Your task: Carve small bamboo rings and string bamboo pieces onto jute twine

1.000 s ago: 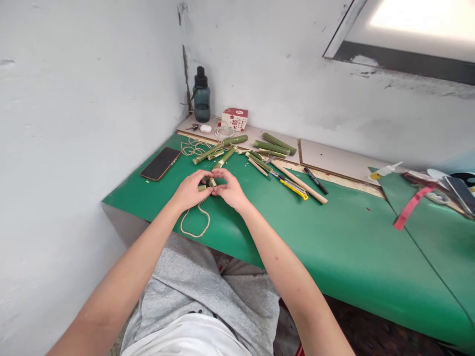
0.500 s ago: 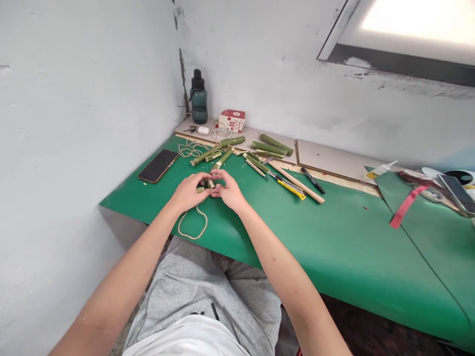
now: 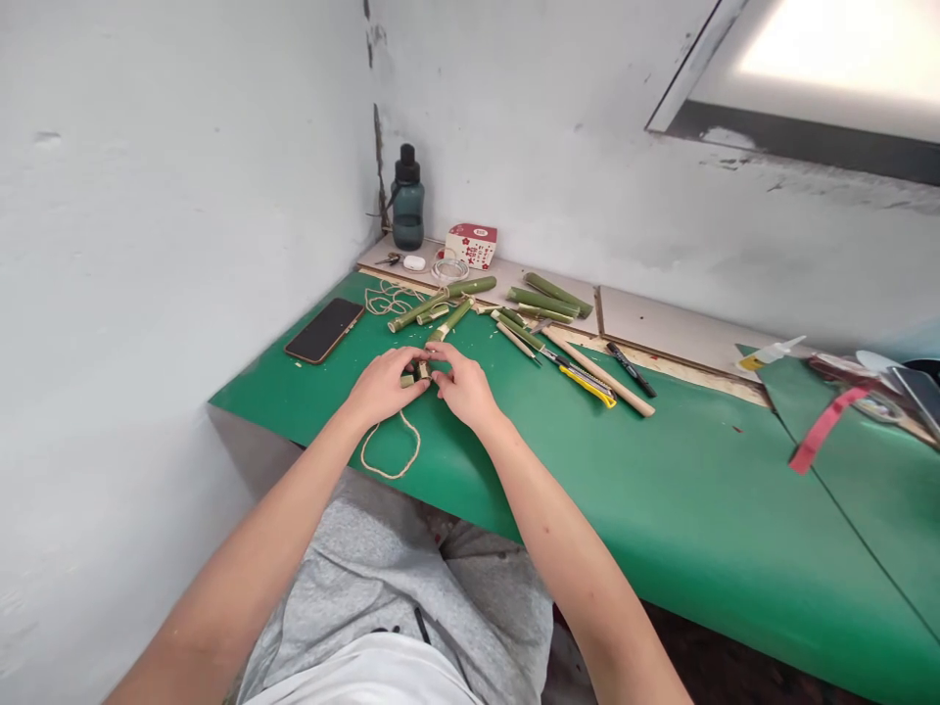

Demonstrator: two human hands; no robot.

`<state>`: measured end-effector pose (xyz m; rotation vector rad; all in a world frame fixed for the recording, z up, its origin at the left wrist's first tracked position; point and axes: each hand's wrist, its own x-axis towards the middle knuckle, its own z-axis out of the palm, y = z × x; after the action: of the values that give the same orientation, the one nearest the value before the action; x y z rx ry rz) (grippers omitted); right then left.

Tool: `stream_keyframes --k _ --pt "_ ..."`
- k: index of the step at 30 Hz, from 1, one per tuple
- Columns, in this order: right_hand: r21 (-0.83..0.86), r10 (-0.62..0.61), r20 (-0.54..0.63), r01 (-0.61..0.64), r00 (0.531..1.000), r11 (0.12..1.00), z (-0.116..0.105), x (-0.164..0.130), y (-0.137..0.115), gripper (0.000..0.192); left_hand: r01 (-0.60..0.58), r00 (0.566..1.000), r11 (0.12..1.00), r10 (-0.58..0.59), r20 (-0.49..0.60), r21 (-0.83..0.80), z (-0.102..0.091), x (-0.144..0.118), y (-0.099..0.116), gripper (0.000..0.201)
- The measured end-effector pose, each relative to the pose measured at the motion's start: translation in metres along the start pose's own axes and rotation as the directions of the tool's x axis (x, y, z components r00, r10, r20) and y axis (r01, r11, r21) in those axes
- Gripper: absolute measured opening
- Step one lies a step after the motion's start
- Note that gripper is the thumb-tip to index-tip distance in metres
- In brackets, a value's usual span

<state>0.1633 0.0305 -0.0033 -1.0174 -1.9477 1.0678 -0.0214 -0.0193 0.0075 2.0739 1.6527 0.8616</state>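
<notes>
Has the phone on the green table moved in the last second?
No. The phone lies at the same spot near the table's left edge, still left of the bamboo sticks; only the camera shifted.

I have one view only, worn on the head, looking forward and down across the green tabletop [image 3: 661,490] toward the wall corner, fairly near
</notes>
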Motion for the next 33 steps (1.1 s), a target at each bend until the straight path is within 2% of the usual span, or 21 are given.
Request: stream_keyframes --k 5,9,14,19,27,33 --pt "0.071 0.059 0.045 -0.062 0.997 0.996 -0.001 0.001 0.006 0.055 0.031 0.999 0.999 -0.031 -0.006 -0.020 0.001 0.000 -0.001 0.037" --pt "0.172 0.069 0.034 -0.074 0.997 0.982 -0.001 0.004 0.010 0.052 0.037 0.999 0.997 -0.038 -0.007 -0.064 0.003 -0.001 -0.004 0.037" --pt "0.316 0.152 0.020 -0.150 0.988 0.937 -0.002 0.009 0.011 0.049 0.021 1.000 0.995 -0.022 -0.004 -0.098 0.005 0.000 -0.008 0.038" --pt "0.362 0.195 0.019 -0.189 0.981 0.913 -0.004 0.011 0.009 0.049 0.031 0.999 0.995 -0.032 -0.015 -0.094 0.004 0.000 -0.010 0.029" --pt "0.457 0.217 0.088 -0.233 0.972 0.859 -0.014 0.010 0.004 0.060 0.040 0.999 0.993 -0.042 -0.016 -0.109 0.004 0.000 -0.011 0.038" --pt "0.501 0.213 0.100 -0.234 0.972 0.833 -0.019 0.007 0.001 0.061 -0.004 1.000 0.988 0.006 0.014 -0.156 0.001 0.001 -0.010 0.028"
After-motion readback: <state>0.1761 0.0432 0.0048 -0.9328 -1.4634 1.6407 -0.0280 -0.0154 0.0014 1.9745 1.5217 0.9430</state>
